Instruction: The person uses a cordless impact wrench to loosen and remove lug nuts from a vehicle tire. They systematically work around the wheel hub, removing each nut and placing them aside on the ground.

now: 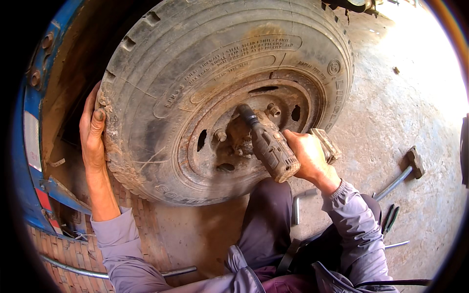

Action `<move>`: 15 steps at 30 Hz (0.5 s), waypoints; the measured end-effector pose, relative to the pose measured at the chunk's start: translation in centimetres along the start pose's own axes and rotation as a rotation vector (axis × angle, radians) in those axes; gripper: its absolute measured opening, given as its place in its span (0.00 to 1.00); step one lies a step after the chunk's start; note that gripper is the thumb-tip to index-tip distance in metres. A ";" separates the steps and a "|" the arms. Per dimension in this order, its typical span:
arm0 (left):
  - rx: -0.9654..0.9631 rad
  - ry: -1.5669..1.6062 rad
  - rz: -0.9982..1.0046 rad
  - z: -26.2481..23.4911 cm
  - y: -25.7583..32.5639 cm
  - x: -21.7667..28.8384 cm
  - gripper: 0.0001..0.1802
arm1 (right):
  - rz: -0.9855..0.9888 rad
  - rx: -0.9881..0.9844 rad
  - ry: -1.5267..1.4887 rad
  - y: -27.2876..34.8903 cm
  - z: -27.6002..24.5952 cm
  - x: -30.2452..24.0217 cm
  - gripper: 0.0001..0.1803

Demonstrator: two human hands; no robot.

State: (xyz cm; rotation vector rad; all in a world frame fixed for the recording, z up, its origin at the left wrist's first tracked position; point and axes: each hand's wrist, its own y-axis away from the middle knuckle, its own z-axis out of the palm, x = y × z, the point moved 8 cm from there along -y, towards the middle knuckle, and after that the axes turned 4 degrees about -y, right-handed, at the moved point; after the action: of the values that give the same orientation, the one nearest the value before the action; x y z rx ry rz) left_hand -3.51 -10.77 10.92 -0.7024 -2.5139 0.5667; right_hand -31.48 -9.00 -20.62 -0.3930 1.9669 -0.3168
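Nearest to you, your bent knee in dark trousers (266, 219) comes up between your 2 grey sleeves, and a thin metal rod (112, 274) lies on the brick floor at the lower left. Your right hand (309, 157) is wrapped around the grip of a dusty power wrench (268, 145), fingers closed firm on it. The nose of the tool points up and left into the rusty hub (239, 136) at the middle of the wheel, where 2 lug nuts (272, 109) stand just beside it. Your left hand (93, 131) lies flat against the worn tread at the left edge of the big tyre (195, 63), the fingers straight and together, the thumb resting on the edge of the rubber. The tyre stands upright in front of you and fills most of the view. To its left is the blue vehicle body (29, 112). On the right, on the dusty concrete ground (391, 112), lie a hammer (408, 168) and, nearer to you, a pair of pliers (390, 218), well apart from the wheel.
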 end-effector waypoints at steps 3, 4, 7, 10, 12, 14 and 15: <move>-0.002 0.016 0.001 0.1 -0.1 -0.2 0.53 | 0.001 -0.003 -0.004 0.0 -0.1 0.1 0.18; -0.004 0.018 0.001 0.2 -0.2 -0.2 0.53 | 0.004 -0.006 -0.003 0.0 -0.2 0.1 0.18; -0.004 0.024 0.000 0.3 -0.1 -0.3 0.53 | 0.011 -0.007 0.003 0.1 -0.1 0.1 0.18; 0.003 0.012 0.000 0.0 -0.1 -0.1 0.53 | 0.006 -0.002 0.002 0.0 0.0 0.0 0.18; 0.006 0.001 -0.001 -0.1 0.0 -0.1 0.52 | 0.002 0.000 0.001 0.0 -0.1 0.0 0.17; 0.008 0.007 -0.003 0.0 0.0 -0.2 0.52 | 0.000 -0.036 0.044 0.0 0.1 0.1 0.20; 0.010 0.014 -0.004 0.1 0.1 -0.3 0.52 | 0.002 -0.036 0.046 0.0 0.1 0.2 0.20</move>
State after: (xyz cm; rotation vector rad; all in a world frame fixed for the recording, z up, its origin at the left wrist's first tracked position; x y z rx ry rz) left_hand -3.28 -10.92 10.73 -0.6950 -2.4978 0.5707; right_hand -31.41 -9.05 -20.84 -0.4104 2.0201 -0.2917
